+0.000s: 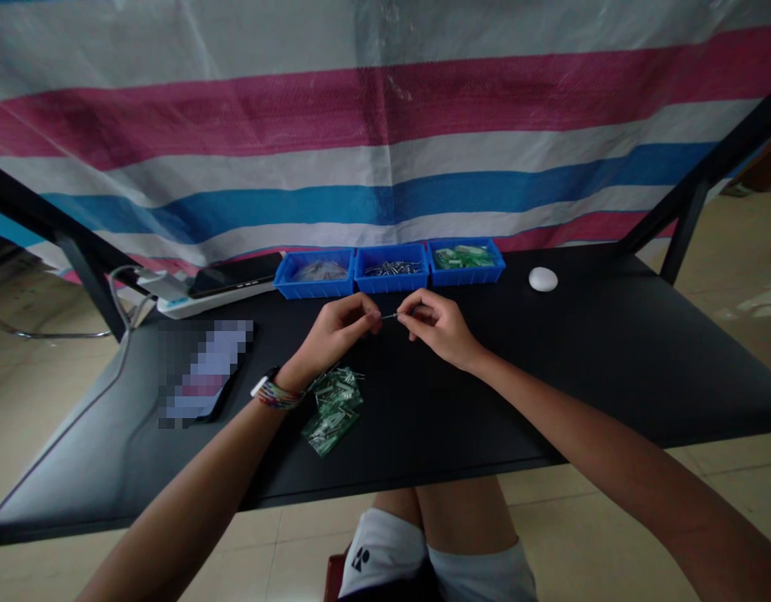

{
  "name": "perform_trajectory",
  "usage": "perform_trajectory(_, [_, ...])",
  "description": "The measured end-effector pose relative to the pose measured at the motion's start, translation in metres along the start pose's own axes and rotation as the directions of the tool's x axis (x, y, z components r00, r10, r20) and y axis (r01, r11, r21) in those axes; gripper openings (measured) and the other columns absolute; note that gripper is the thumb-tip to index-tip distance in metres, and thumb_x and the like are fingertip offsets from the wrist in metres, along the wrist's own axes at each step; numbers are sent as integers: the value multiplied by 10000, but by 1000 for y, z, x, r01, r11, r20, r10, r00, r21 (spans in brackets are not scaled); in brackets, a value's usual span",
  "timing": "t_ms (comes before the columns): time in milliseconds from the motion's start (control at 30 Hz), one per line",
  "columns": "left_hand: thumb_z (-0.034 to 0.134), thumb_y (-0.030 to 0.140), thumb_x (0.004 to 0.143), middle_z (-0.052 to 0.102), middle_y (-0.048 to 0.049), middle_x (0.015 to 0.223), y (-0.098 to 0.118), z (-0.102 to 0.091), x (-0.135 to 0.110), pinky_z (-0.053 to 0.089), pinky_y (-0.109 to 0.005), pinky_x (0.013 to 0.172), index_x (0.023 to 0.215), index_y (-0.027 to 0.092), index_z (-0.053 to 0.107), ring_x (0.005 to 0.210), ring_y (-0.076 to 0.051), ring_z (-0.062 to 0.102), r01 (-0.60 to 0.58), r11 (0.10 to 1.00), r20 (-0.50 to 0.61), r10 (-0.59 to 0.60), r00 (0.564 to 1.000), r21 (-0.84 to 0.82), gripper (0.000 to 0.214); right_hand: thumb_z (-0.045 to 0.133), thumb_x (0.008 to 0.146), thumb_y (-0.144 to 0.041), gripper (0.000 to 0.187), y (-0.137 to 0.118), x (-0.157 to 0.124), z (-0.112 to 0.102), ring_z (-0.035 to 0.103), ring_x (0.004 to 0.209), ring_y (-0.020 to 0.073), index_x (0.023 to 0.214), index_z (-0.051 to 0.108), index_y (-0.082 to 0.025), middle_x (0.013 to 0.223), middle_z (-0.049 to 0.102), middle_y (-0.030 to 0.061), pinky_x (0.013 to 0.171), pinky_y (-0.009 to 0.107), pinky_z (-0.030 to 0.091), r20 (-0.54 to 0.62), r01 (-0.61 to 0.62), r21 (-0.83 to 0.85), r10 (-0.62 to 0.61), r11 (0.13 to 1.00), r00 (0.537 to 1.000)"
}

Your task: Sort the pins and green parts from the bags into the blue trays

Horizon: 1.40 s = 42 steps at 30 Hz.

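Note:
A thin metal pin-like piece [390, 316] spans the small gap between my two hands, above the black table [486, 418]. My left hand [344, 324] pinches its left end between thumb and fingers. The right end is in a pinch of my right hand [441, 324]. Whether it is a screw or a plain pin is too small to tell. Just beyond the hands, a middle blue bin [391, 278] contains many similar metal pieces. Small green packets [332, 410] with metal pieces inside lie near my left wrist.
A left blue bin [315, 288] has clear plastic pieces in it; a right blue bin [466, 276] has green packets. A white rounded object [543, 279] sits at the right. On the left are a blurred phone [210, 372], a white stand [191, 308] and a cable [119, 364].

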<state>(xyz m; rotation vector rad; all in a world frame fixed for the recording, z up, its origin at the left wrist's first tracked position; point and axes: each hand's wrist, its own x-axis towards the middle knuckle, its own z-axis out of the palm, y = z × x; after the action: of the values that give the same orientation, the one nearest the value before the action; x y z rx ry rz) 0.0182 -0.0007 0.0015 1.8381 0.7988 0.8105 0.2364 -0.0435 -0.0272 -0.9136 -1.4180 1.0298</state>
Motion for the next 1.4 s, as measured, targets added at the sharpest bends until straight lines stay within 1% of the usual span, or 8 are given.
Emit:
perform_trajectory(200, [729, 484, 972, 688, -34, 768, 3, 2, 0, 483, -240, 621, 872, 151, 674, 684, -139, 624, -12, 1000, -5, 12, 1000, -23, 352, 772, 880, -317, 160, 1, -1, 0, 633, 608, 99, 958, 683, -209, 879, 648, -16, 533, 241, 536, -20, 2, 10, -2, 1000, 1000])
perform_trajectory(333, [789, 433, 923, 692, -23, 773, 0, 3, 1, 485, -240, 633, 881, 149, 689, 678, -128, 621, -24, 999, -51, 22, 998, -28, 304, 804, 833, -308, 242, 4, 1, -1, 646, 616, 97, 1028, 695, -214, 943, 655, -10, 537, 244, 546, -26, -50, 76, 52, 996, 998])
perform_trajectory(500, [808, 392, 893, 711, -32, 806, -1, 5, 2, 499, -249, 656, 890, 146, 708, 708, -136, 643, -25, 999, -84, 23, 996, -22, 265, 747, 894, -389, 200, 6, 3, -5, 639, 563, 107, 912, 692, -198, 823, 718, 4, 558, 261, 532, 10, -89, 100, 88, 991, 996])
perform_trajectory(600, [814, 388, 885, 710, -32, 806, 0, 5, 3, 502, -250, 650, 893, 149, 710, 706, -139, 650, -21, 999, -87, 19, 996, -28, 261, 785, 861, -392, 213, 5, 4, -5, 651, 576, 117, 887, 697, -200, 803, 720, 4, 566, 268, 535, -10, -93, 93, 94, 991, 996])
perform_trajectory(767, [801, 425, 900, 699, -28, 804, -1, 5, 3, 503, -245, 624, 913, 159, 694, 697, -142, 654, -10, 998, -61, 6, 998, -64, 287, 824, 816, -341, 191, 3, 3, -3, 663, 596, 128, 854, 701, -200, 770, 692, -6, 565, 270, 544, -42, -71, 61, 74, 996, 996])
perform_trajectory(1000, [668, 520, 994, 716, -51, 820, -5, 0, 2, 505, -252, 645, 885, 159, 689, 735, -159, 662, 18, 999, -9, -18, 1000, -38, 378, 776, 840, -268, 101, 3, 1, -4, 665, 591, 132, 863, 710, -196, 766, 692, -2, 540, 264, 519, -57, -21, 5, 22, 1000, 998])
perform_trajectory(1133, [698, 515, 974, 715, -52, 800, -5, 0, 2, 498, -249, 643, 866, 154, 699, 722, -157, 649, 9, 1000, 35, -8, 999, -11, 377, 765, 859, -269, 91, 2, 0, -4, 657, 587, 131, 874, 716, -194, 759, 687, 0, 540, 267, 505, -55, -17, -31, 15, 999, 998])
perform_trajectory(1400, [780, 420, 914, 688, -29, 773, -2, 2, 2, 477, -238, 613, 873, 159, 687, 681, -140, 616, -18, 999, -25, 17, 1000, -51, 280, 780, 858, -348, 192, 1, 3, -6, 649, 594, 101, 971, 721, -204, 954, 700, 17, 539, 260, 533, -61, -43, 24, 44, 999, 997])
